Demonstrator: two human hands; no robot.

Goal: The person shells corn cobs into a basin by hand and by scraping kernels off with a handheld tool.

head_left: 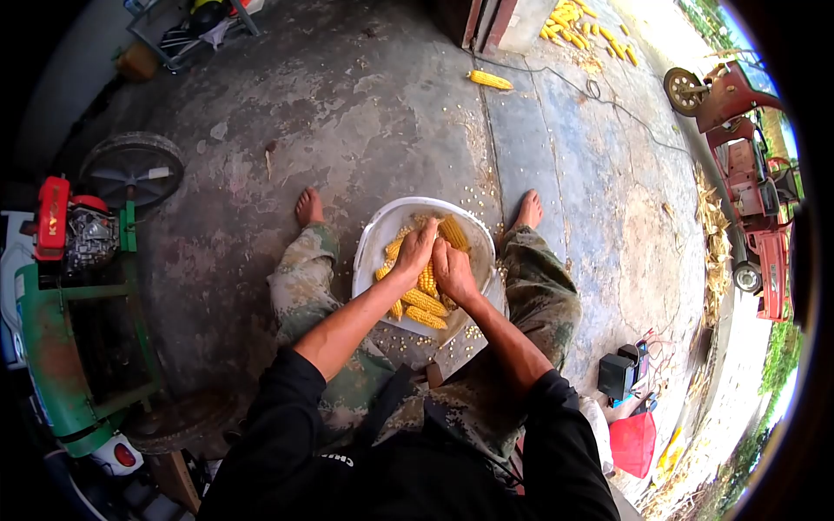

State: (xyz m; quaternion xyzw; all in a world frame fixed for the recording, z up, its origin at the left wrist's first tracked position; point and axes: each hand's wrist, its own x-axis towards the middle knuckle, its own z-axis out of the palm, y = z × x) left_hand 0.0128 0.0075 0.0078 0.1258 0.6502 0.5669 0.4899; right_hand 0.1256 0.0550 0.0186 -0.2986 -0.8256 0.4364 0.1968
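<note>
A white basin (367, 252) sits on the floor between my feet, with several yellow corn cobs (426, 300) in it. Over its middle, my left hand (417, 250) and my right hand (453, 271) are close together, fingers curled inward. Whatever lies between the fingers is too small or hidden to name. Cobs lie below and around both hands, one at the upper right of the basin.
Loose kernels lie around the basin. A single cob (490, 80) rests on the floor ahead, with more cobs (573, 24) beyond. A green machine with a red engine (54, 219) stands left; a red vehicle (747, 165), black box (616, 375) and red bag (633, 443) are right.
</note>
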